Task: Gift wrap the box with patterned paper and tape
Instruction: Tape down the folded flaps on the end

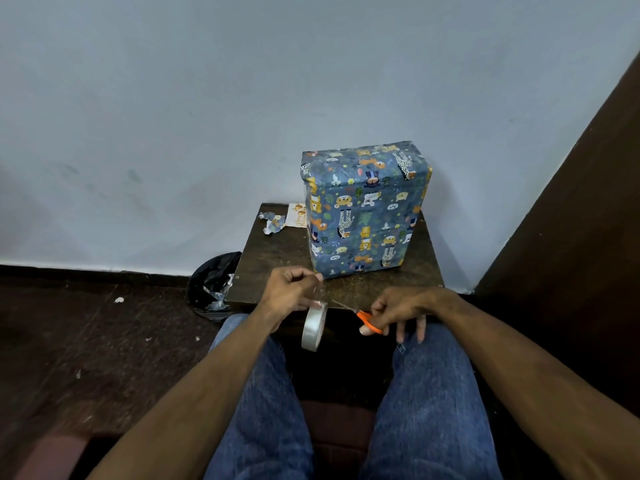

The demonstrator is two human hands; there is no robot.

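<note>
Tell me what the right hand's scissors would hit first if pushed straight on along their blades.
Probably the strip of clear tape that the left hand pulls up from the roll; the scissors in the right hand point at it, though depth is unclear.

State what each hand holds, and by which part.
Left hand pinches the pulled-out free end of the tape; the roll hangs below. Right hand grips the scissors by their orange handles.
</note>
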